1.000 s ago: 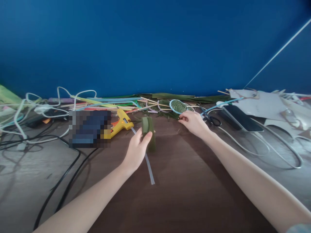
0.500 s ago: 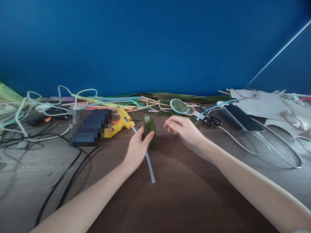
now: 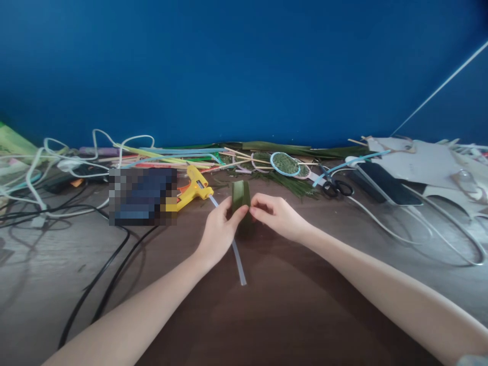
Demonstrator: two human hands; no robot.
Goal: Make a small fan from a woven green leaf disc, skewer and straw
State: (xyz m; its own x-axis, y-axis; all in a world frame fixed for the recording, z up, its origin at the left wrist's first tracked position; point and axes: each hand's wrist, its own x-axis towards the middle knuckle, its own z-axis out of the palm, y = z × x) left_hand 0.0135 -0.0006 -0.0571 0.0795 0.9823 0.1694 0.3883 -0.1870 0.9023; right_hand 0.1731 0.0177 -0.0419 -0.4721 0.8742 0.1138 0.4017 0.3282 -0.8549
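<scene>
A folded strip of green leaf (image 3: 239,193) stands upright in front of me, over the middle of the dark table. My left hand (image 3: 218,231) grips it from the left, with the thumb across its near face. From the right, my right hand (image 3: 280,216) pinches at its edge, thumb and fingertips together. Just left of the leaf lies a yellow hot glue gun (image 3: 195,187). A clear glue stick (image 3: 239,265) runs out of its back and passes beneath my left hand.
A pixelated dark object (image 3: 143,198) lies left of the glue gun, near black cables (image 3: 109,292) and white cords (image 3: 32,175). Behind are coloured sticks (image 3: 171,158), a round blue-rimmed piece (image 3: 285,164) and leaf scraps. Scissors (image 3: 345,188), a phone (image 3: 389,183) and white sheets (image 3: 423,160) lie right.
My right hand has moved left and its fingertips have come to the leaf's right edge. My left hand keeps its hold on the leaf. The view has shifted slightly.
</scene>
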